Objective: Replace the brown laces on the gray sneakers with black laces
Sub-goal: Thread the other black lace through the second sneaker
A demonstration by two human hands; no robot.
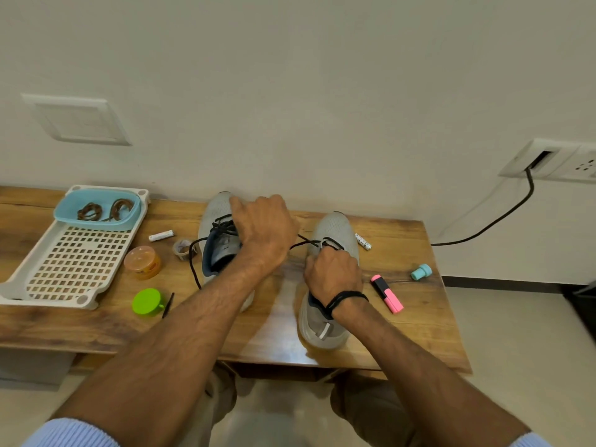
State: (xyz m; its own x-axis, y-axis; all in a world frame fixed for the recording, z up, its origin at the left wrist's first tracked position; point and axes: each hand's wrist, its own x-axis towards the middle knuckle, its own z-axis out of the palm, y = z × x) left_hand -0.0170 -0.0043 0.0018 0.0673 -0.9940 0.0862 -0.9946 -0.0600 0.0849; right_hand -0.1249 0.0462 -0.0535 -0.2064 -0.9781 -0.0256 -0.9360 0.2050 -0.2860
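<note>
The wooden tabletop (403, 333) carries a white slotted tray (77, 262), where the coiled brown laces (90, 211) lie in a blue tub (96, 221). The left sneaker (219, 204) and right sneaker (335, 225) stand side by side near the wall. The left hand (264, 227), above the left sneaker, pinches a black lace (306, 244) stretched taut to the right sneaker, whose upper the right hand (333, 272) grips.

Sneakers (335, 227) side by side on table (274, 333), tray (51, 301) left, highlighter (387, 294) right
</note>
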